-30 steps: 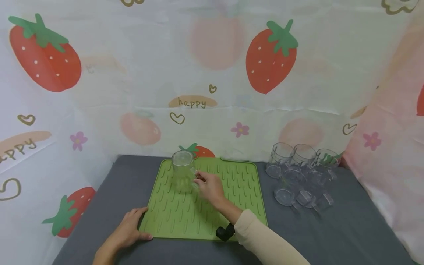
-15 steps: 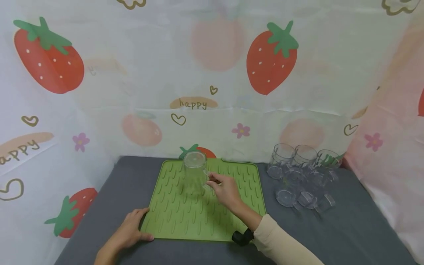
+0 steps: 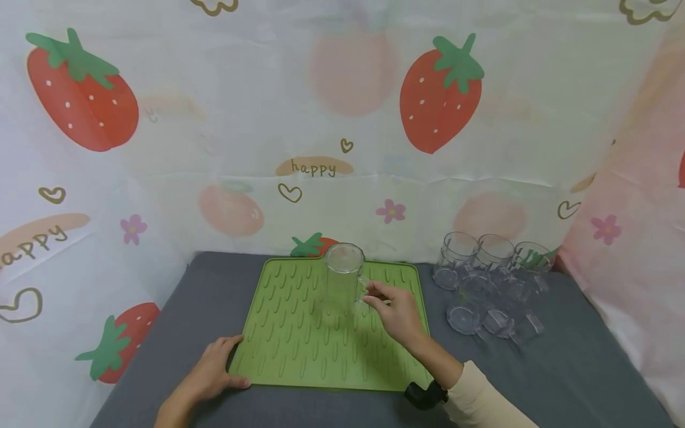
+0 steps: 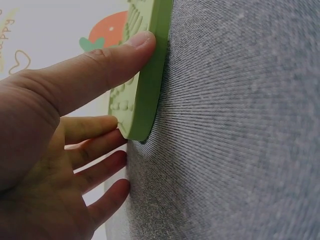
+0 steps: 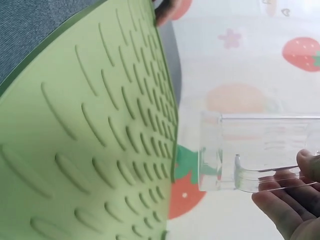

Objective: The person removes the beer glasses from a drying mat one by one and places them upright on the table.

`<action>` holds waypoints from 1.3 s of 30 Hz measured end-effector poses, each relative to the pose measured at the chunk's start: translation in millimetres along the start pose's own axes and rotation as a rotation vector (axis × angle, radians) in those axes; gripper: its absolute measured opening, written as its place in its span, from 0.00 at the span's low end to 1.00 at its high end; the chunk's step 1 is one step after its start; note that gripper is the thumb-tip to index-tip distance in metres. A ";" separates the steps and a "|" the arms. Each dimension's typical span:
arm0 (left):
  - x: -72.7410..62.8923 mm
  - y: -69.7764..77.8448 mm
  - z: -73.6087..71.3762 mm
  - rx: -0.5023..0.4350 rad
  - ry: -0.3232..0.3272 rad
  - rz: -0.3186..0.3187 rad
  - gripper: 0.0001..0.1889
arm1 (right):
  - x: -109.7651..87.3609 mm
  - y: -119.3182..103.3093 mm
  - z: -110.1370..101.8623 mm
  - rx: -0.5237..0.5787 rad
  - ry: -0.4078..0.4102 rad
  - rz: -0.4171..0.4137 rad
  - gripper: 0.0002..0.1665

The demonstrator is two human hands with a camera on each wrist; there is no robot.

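Observation:
My right hand pinches the handle of a clear mug between thumb and fingers. The mug hangs above a green ridged mat, right of its middle. In the right wrist view, a gap shows between the mug and the mat. Which end of the mug is up, I cannot tell for sure. At the mat's front left corner rests my left hand. In the left wrist view, its thumb lies along one side of the mat and the other fingers extend near the corner.
Several clear mugs stand close together on the dark grey tablecloth right of the mat, overlapping in view. A strawberry-print curtain stands right behind the table and along both sides.
My right hand has carried the mug rightward across the mat, from its left part to right of its middle. My left hand has stayed at the corner; the view has shifted slightly.

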State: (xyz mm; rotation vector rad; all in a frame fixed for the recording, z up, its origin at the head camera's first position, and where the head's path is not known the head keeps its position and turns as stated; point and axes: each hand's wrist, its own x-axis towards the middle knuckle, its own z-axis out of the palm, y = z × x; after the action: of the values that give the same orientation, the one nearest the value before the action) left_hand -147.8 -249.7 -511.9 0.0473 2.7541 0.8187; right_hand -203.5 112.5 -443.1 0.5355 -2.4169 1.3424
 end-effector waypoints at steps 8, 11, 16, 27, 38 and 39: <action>0.2 -1.5 0.4 -0.009 -0.001 0.000 0.52 | -11.2 2.4 -27.3 -0.026 0.007 0.004 0.12; 0.7 -2.6 0.2 -0.012 -0.003 0.001 0.52 | -16.1 4.0 -36.0 -0.037 0.009 -0.003 0.12; 0.5 -4.3 1.2 -0.016 -0.001 0.008 0.52 | -23.1 7.5 -47.7 -0.033 0.016 0.001 0.11; -0.4 -4.5 2.5 -0.014 0.008 0.016 0.53 | -34.7 15.2 -58.1 -0.015 0.040 0.014 0.10; 0.4 -4.8 3.3 -0.014 0.015 0.017 0.52 | -38.2 17.5 -59.7 -0.032 0.048 0.003 0.11; 0.6 -4.6 3.5 -0.010 0.017 0.017 0.52 | -38.0 17.3 -59.9 -0.037 0.048 -0.001 0.11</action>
State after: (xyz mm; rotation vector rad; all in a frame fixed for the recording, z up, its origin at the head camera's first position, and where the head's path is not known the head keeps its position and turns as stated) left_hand -147.3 -251.7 -517.3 0.0614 2.7693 0.8409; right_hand -172.4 178.6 -442.7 0.4884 -2.3973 1.2929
